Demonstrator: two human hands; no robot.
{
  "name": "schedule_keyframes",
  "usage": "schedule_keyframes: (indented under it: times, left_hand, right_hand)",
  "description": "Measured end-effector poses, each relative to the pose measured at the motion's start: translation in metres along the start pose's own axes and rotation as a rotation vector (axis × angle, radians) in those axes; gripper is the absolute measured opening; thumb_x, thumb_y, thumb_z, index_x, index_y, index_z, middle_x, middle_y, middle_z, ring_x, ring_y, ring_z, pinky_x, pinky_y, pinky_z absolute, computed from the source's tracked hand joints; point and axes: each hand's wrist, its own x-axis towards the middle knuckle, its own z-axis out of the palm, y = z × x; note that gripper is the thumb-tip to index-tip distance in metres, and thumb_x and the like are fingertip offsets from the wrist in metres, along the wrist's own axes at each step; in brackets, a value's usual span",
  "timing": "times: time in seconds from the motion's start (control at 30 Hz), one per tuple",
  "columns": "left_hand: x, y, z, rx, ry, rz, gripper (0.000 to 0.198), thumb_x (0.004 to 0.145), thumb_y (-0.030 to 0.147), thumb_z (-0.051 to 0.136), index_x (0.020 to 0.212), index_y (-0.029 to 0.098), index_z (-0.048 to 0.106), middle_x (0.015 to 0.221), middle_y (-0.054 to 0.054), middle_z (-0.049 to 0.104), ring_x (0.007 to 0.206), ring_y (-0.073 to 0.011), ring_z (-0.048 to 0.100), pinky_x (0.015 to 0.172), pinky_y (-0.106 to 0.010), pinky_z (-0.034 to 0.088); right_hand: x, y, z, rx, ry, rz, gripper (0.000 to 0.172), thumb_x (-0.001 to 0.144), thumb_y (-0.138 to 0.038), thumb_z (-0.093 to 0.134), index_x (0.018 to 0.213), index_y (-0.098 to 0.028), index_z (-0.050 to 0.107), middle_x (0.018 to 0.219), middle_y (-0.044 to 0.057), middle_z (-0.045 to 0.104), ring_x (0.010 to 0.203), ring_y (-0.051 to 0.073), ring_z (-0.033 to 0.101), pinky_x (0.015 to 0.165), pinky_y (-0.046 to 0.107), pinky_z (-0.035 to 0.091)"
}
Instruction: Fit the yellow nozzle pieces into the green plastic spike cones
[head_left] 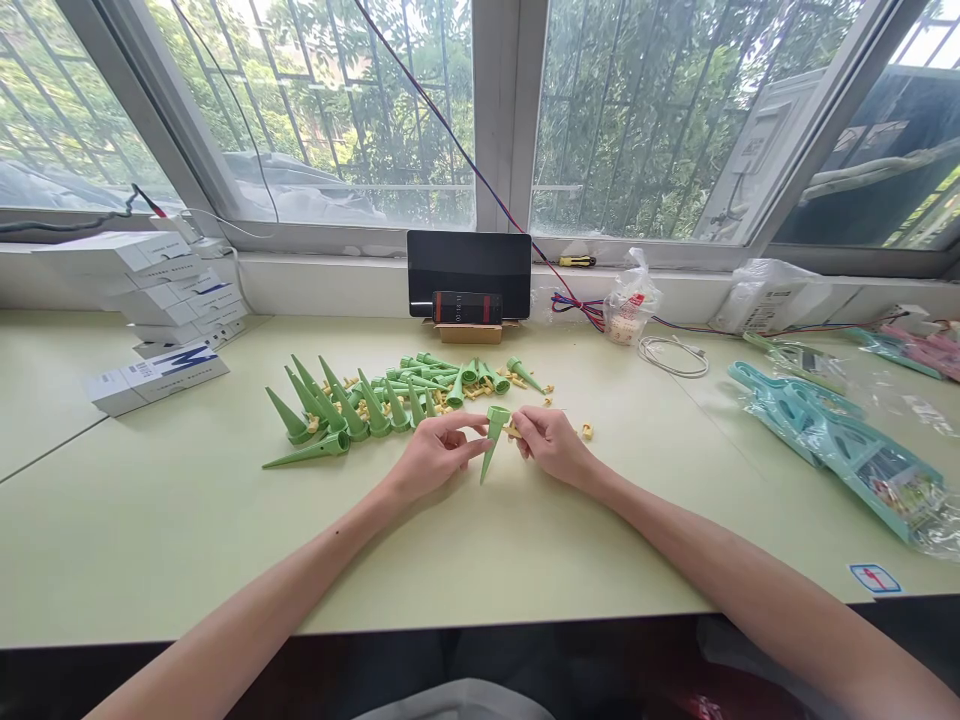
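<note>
My left hand (439, 450) pinches a green plastic spike (493, 438), its wide round end up and its tip pointing down above the table. Close on its right side, my right hand (551, 440) grips a small yellow plastic piece (513, 431), which meets the spike near its top or lies just beside it; I cannot tell which. Beyond my left hand stand several green spikes (375, 410) with their points up, and one spike (307, 450) lies on its side. Farther back, more spikes (427, 372) lie in a heap among small yellow pieces (587, 432).
A dark tablet (469, 262) and a phone (469, 307) lean on a cardboard stand (470, 333). White boxes (161, 380) are stacked at the left. Teal plastic items (832, 430) lie at the right, near a coiled white cable (673, 358) and a plastic bag (630, 305).
</note>
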Motion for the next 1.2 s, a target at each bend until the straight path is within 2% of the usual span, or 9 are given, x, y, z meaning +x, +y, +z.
schedule_keyframes:
  times: [0.13,0.5,0.77,1.07,1.2]
  left_hand:
    - [0.000,-0.001,0.000,0.015,0.006,0.041,0.035,0.080,0.044,0.071,0.103,0.018,0.074,0.093,-0.005,0.067,0.049,-0.0042,0.044,0.046,-0.020,0.044]
    - [0.000,-0.011,0.000,0.082,0.054,0.123,0.033,0.081,0.039,0.071,0.108,0.020,0.074,0.084,-0.002,0.061,0.057,-0.0065,0.045,0.050,-0.019,0.041]
    - [-0.002,-0.008,0.000,0.052,0.047,0.076,0.036,0.083,0.038,0.070,0.113,0.017,0.071,0.064,0.002,0.060,0.049,-0.0055,0.041,0.047,-0.018,0.038]
    - [-0.005,-0.003,0.001,-0.014,0.022,0.031,0.042,0.083,0.039,0.070,0.119,0.019,0.069,0.068,0.001,0.065,0.041,-0.0050,0.048,0.043,-0.018,0.044]
    - [-0.005,-0.003,0.000,-0.017,0.013,0.028,0.042,0.084,0.040,0.069,0.120,0.018,0.069,0.068,-0.001,0.068,0.038,-0.0045,0.045,0.039,-0.018,0.042]
  right_hand:
    - [-0.001,0.000,0.000,0.020,0.001,-0.005,0.040,0.100,-0.039,0.039,0.066,-0.020,0.046,0.054,-0.002,0.051,0.049,0.012,0.047,0.055,0.027,0.039]
    - [-0.002,-0.001,-0.001,0.074,-0.019,-0.007,0.043,0.100,-0.044,0.039,0.066,-0.020,0.046,0.053,-0.002,0.050,0.048,0.012,0.046,0.054,0.027,0.038]
    - [-0.004,-0.005,0.000,0.126,-0.055,0.002,0.044,0.101,-0.049,0.038,0.069,-0.020,0.044,0.056,-0.002,0.051,0.049,0.011,0.047,0.054,0.026,0.040]
    - [-0.003,-0.003,-0.001,0.147,-0.068,-0.016,0.043,0.102,-0.048,0.038,0.069,-0.020,0.044,0.058,-0.002,0.050,0.050,0.011,0.047,0.055,0.027,0.040]
    - [-0.004,-0.003,-0.001,0.140,-0.074,-0.019,0.043,0.102,-0.048,0.038,0.070,-0.020,0.044,0.058,-0.002,0.050,0.051,0.011,0.047,0.057,0.027,0.040]
